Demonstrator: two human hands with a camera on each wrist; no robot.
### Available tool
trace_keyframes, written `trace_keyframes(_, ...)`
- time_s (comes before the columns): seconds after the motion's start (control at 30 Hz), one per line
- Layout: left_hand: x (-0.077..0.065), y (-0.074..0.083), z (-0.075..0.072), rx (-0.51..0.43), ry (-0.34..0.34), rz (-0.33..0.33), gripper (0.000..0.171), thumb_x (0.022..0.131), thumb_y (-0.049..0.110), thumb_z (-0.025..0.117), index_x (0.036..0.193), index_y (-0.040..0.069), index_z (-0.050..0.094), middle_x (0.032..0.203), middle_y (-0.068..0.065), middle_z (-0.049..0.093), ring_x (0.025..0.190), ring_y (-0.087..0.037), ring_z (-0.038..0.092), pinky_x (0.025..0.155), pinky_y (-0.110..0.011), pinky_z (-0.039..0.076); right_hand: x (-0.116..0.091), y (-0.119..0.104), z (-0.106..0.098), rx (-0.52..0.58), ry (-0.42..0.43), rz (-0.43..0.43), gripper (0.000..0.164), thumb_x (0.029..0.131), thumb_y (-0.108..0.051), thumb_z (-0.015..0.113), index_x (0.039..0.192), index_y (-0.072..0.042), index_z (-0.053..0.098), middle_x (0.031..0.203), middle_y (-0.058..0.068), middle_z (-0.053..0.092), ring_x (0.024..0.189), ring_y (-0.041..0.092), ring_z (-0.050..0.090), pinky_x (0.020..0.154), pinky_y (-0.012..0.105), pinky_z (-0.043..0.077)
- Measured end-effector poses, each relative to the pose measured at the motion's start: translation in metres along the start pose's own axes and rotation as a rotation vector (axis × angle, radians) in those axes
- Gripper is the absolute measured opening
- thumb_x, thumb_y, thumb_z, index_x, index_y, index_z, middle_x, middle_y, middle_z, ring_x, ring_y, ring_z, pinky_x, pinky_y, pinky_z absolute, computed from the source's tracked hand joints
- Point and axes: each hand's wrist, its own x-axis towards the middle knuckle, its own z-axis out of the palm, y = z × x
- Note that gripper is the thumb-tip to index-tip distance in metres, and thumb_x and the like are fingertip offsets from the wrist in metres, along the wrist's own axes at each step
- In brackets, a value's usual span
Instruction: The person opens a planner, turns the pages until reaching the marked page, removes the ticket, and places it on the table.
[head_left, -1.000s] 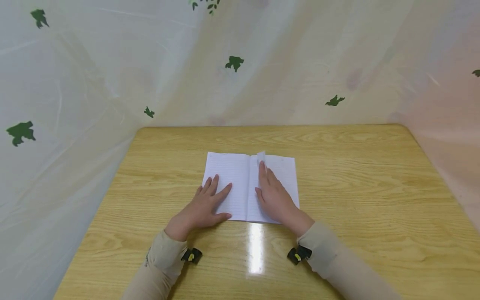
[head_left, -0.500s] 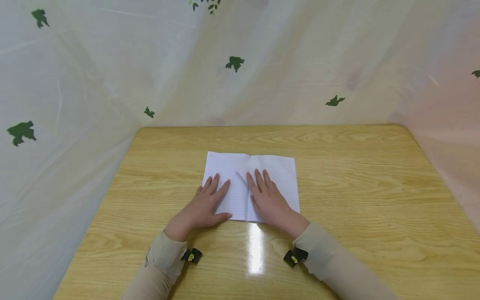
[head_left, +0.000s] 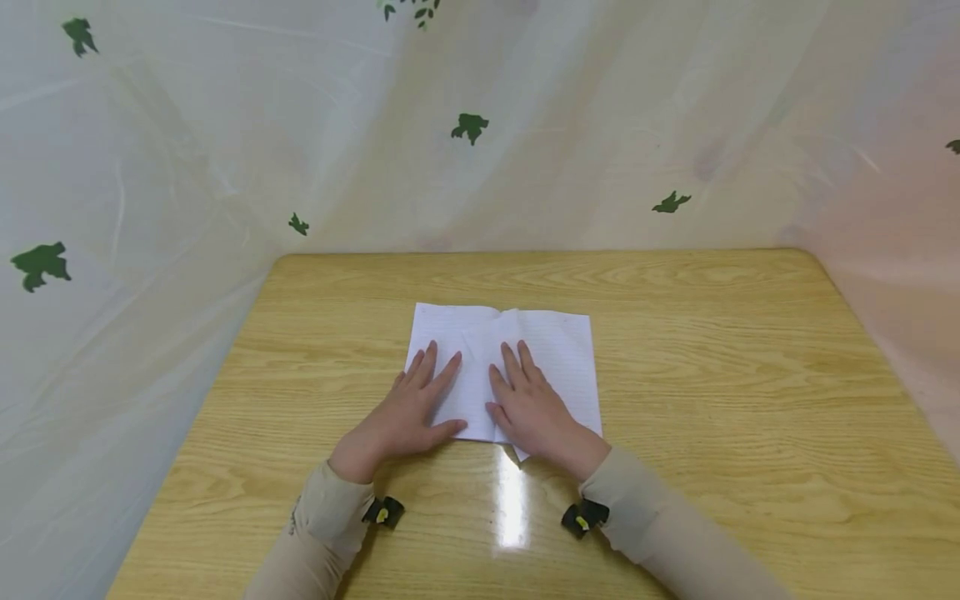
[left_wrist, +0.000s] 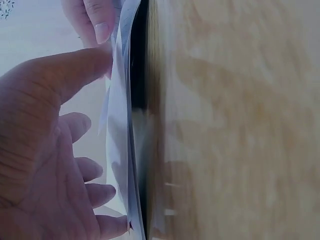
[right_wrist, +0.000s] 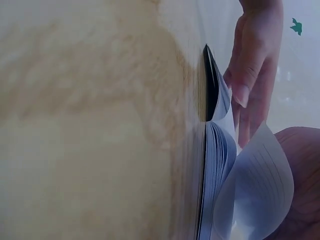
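Note:
An open notebook (head_left: pixel 573 358) with white lined pages lies on the table. My left hand (head_left: pixel 401 412) rests on its left page, fingers spread and thumb near the front edge. My right hand (head_left: pixel 540 417) lies over a bent page near the middle crease, fingers extended. That page (right_wrist: pixel 262 185) curls up in a loop beside my right palm in the right wrist view. One corner of it pokes past the notebook's front edge under my right hand. A thick stack of pages (right_wrist: pixel 220 155) shows on the notebook's right half.
The wood-grain table (head_left: pixel 712 375) extends on all sides of the notebook. A pale curtain (head_left: pixel 570 125) with green bird shapes hangs behind and at both sides. Dark straps with small devices (head_left: pixel 384 512) sit at both sleeve cuffs.
My right hand has moved slightly left and down, bringing the upright page over and down toward the middle crease. My left hand has stayed nearly still on the left page.

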Motion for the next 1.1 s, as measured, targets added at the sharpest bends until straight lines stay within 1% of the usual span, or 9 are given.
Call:
trace_keyframes(0.17,0.001,0.0,0.001,-0.009,0.011,-0.006,0.087,0.091,0.053,0.06,0.157,0.017,0.018,0.159,-0.027,-0.003,0.144,-0.048,0.003,0.105,-0.069,0.023,0.001,-0.005,0.0,0.018,0.024,0.0,0.053,0.102,-0.03,0.049,0.143,0.003,0.045,0.157,0.029,0.014,0.144,0.048,0.003,0.114,0.052,0.021)
trace_keyframes(0.43,0.001,0.003,-0.001,-0.022,-0.016,-0.036,0.088,0.09,0.058,0.058,0.157,0.019,0.017,0.159,-0.026,-0.009,0.144,-0.048,-0.003,0.108,-0.067,0.019,0.001,-0.014,0.0,0.137,0.033,-0.034,0.05,0.102,-0.027,0.048,0.145,-0.002,0.045,0.157,0.026,0.018,0.145,0.044,0.008,0.116,0.053,0.016)
trace_keyframes(0.53,0.001,0.003,-0.001,-0.022,-0.024,-0.036,0.089,0.089,0.059,0.059,0.157,0.018,0.018,0.158,-0.027,-0.011,0.143,-0.05,-0.005,0.108,-0.067,0.019,0.001,-0.015,0.001,0.145,0.037,-0.048,0.047,0.103,-0.024,0.046,0.146,-0.004,0.044,0.157,0.022,0.022,0.145,0.043,0.011,0.115,0.055,0.017)
trace_keyframes(0.63,0.001,0.003,-0.001,-0.019,-0.03,-0.034,0.089,0.089,0.058,0.06,0.157,0.018,0.019,0.158,-0.027,-0.012,0.143,-0.05,-0.005,0.108,-0.067,0.018,0.002,-0.016,0.004,0.15,0.064,-0.03,0.046,0.101,-0.017,0.048,0.145,-0.006,0.045,0.158,0.021,0.023,0.144,0.047,0.011,0.112,0.061,0.018)
trace_keyframes(0.7,0.001,0.003,-0.001,-0.016,-0.033,-0.033,0.089,0.088,0.058,0.061,0.157,0.018,0.021,0.158,-0.028,-0.012,0.143,-0.051,-0.006,0.109,-0.067,0.018,0.002,-0.015,0.006,0.16,0.089,-0.009,0.049,0.098,-0.014,0.052,0.146,-0.006,0.045,0.158,0.024,0.019,0.142,0.051,0.009,0.11,0.062,0.021)
trace_keyframes(0.77,0.001,0.004,-0.002,-0.014,-0.033,-0.035,0.089,0.088,0.057,0.062,0.157,0.018,0.021,0.158,-0.027,-0.012,0.143,-0.05,-0.007,0.109,-0.067,0.018,0.002,-0.016,0.006,0.178,0.111,0.006,0.055,0.095,-0.012,0.059,0.147,-0.005,0.042,0.157,0.029,0.014,0.14,0.055,0.009,0.106,0.062,0.029)
trace_keyframes(0.9,0.002,0.003,-0.001,-0.005,-0.025,-0.037,0.088,0.088,0.057,0.062,0.156,0.019,0.023,0.157,-0.028,-0.013,0.142,-0.05,-0.007,0.107,-0.067,0.021,0.0,-0.017,0.006,0.233,0.137,0.017,0.073,0.089,-0.014,0.07,0.15,0.002,0.033,0.155,0.036,0.007,0.14,0.055,0.011,0.098,0.059,0.041)
trace_keyframes(0.97,0.002,0.003,0.0,-0.003,-0.025,-0.041,0.088,0.088,0.057,0.063,0.156,0.019,0.024,0.157,-0.028,-0.014,0.142,-0.05,-0.008,0.107,-0.068,0.021,0.0,-0.018,0.005,0.26,0.134,0.021,0.078,0.089,-0.017,0.071,0.15,0.005,0.028,0.155,0.036,0.006,0.141,0.052,0.011,0.1,0.058,0.039)
trace_keyframes(1.1,0.001,0.003,0.0,0.003,-0.03,-0.047,0.089,0.087,0.058,0.063,0.156,0.019,0.023,0.157,-0.027,-0.018,0.142,-0.05,-0.011,0.107,-0.067,0.02,0.0,-0.02,0.005,0.275,0.088,0.034,0.082,0.093,-0.025,0.067,0.151,0.007,0.02,0.156,0.033,0.005,0.144,0.048,0.01,0.109,0.055,0.03)
